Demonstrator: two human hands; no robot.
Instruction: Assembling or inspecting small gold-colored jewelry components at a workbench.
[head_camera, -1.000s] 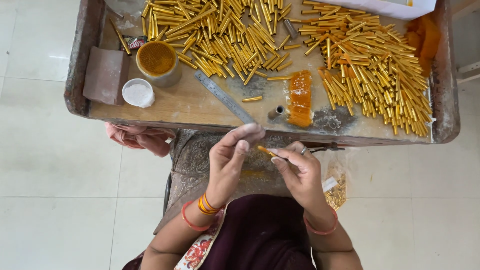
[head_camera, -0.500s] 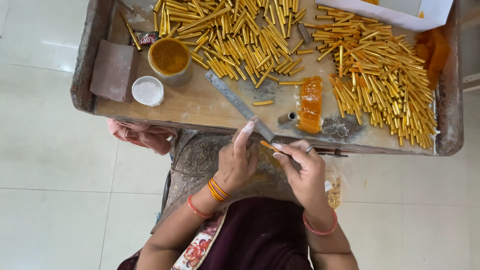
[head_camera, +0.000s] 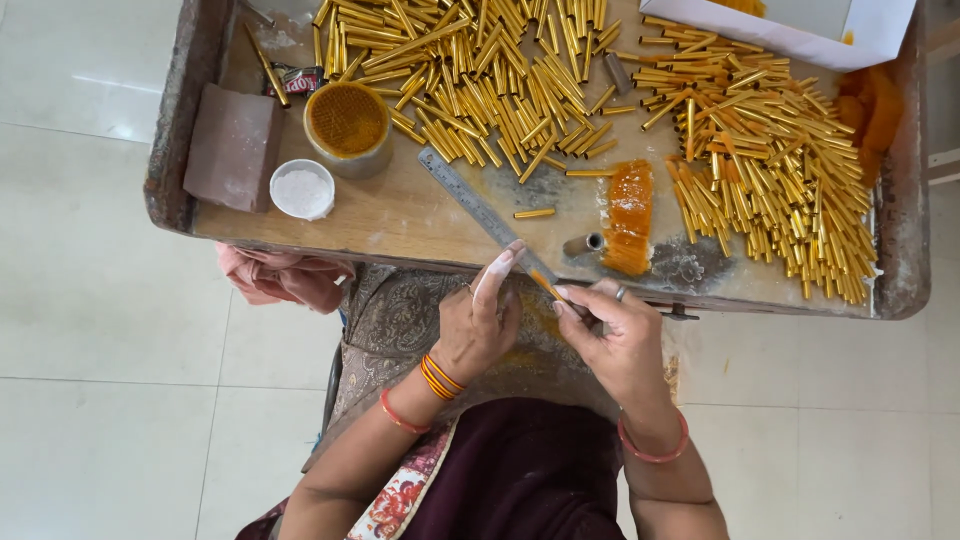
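My left hand (head_camera: 482, 318) and my right hand (head_camera: 610, 330) meet just below the front edge of a low wooden work board (head_camera: 400, 215). Between their fingertips they pinch a thin yellow stick (head_camera: 546, 285), tilted up to the left. The left index finger is dusted white and points up beside a steel ruler (head_camera: 480, 212) lying diagonally on the board. A slab of orange paste (head_camera: 628, 216) and a small dark tube (head_camera: 583, 244) lie just beyond my right hand.
Several golden tubes (head_camera: 480, 80) are heaped across the board, more at the right (head_camera: 770, 170). A tin of orange powder (head_camera: 346, 122), a white powder lid (head_camera: 302, 189) and a brown block (head_camera: 233, 146) stand at left. A white box (head_camera: 790, 30) sits top right. Pink cloth (head_camera: 285, 280) hangs below.
My view has shifted, so the board sits lower and more to the right. Both hands stay together on the thin stick, fingers working it near the board's edge.
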